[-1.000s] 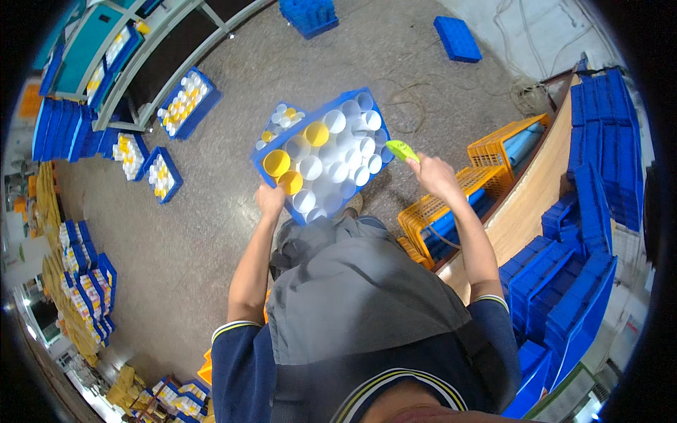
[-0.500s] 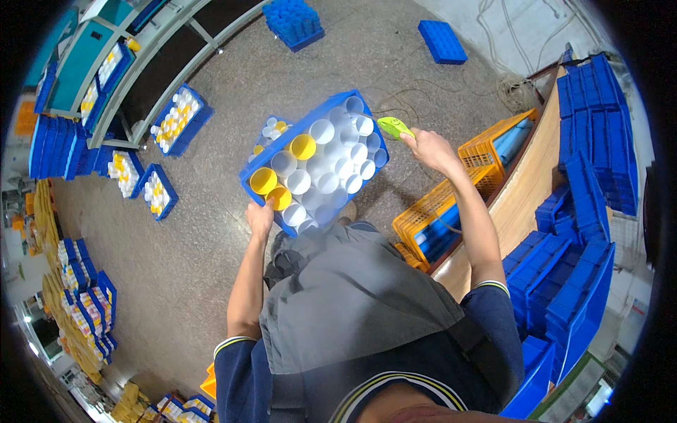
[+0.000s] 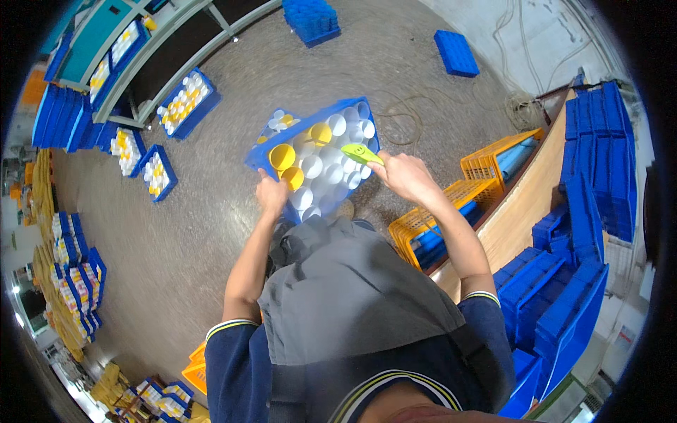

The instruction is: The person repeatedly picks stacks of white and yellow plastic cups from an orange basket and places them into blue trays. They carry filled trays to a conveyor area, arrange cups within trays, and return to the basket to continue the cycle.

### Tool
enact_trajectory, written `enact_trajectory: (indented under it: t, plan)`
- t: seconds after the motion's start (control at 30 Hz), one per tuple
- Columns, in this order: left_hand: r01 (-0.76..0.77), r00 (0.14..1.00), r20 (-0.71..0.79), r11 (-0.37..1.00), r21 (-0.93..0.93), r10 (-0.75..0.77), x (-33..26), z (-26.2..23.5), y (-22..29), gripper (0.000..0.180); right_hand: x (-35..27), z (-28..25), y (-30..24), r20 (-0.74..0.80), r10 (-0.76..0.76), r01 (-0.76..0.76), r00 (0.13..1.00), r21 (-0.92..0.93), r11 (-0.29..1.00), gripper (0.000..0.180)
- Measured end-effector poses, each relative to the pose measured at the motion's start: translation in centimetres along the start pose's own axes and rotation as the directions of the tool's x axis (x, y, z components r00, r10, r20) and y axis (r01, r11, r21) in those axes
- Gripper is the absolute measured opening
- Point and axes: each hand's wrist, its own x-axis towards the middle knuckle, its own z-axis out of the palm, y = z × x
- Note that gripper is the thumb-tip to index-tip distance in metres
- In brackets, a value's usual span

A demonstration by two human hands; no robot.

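Overhead view of a person carrying a blue crate (image 3: pixel 262 151) in front of the body, above a grey speckled floor (image 3: pixel 395 70). The crate is packed with upright white cups (image 3: pixel 331 155) and a few yellow cups (image 3: pixel 282 156), their open mouths facing up. The left hand (image 3: pixel 271 197) grips the near left edge of the crate, fingers curled on the rim beside a yellow cup. The right hand (image 3: pixel 405 176) is closed around a lime-green tool (image 3: pixel 361 153), whose tip lies over the right edge of the crate, touching or just above the white cups there; the pictures do not show which. A grey apron (image 3: pixel 352 296) covers the person's front, over dark blue sleeves with striped cuffs. On the person's right, orange crates (image 3: pixel 493 151) stand on the floor beside a long wooden board (image 3: pixel 536 204), and stacks of empty blue crates (image 3: pixel 592 155) fill the space beyond the board. On the floor to the left lie further blue trays of white and yellow cups (image 3: pixel 185 102), near a grey metal rack (image 3: pixel 162 63). Two separate blue crates (image 3: pixel 457 53) rest on the floor well ahead of the person, and a coiled cable lies between them and the board.
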Motion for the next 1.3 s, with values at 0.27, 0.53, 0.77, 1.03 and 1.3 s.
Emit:
enact_trajectory:
  t: [0.27,0.53,0.77,1.03,1.3]
  plan:
    - [0.019,1.0,-0.02,0.999,-0.028,-0.02,-0.7,-0.3,2.4,0.085,0.9,1.1,-3.5,-0.064,-0.142,0.141,0.988,-0.02,0.99,0.044]
    - [-0.021,0.996,-0.093,0.996,-0.083,0.013,0.5,0.9,1.4,0.079,-0.4,1.2,-3.2,-0.005,-0.123,0.123,0.992,-0.044,0.991,0.045]
    - [0.054,0.989,-0.132,0.991,-0.123,-0.07,2.9,1.1,0.3,0.071,-3.6,3.5,-2.9,0.19,-0.166,0.174,0.968,-0.024,0.985,0.042]
    - [0.095,0.981,-0.143,0.965,-0.243,-0.133,3.5,1.1,-3.2,0.07,-2.7,4.4,-0.1,0.035,0.04,-0.036,0.999,-0.109,0.993,0.046]
    - [0.121,0.984,-0.075,0.922,-0.367,-0.159,1.5,-0.9,-5.0,0.036,2.1,2.2,6.0,-0.082,0.288,-0.292,0.954,-0.047,0.955,0.047]
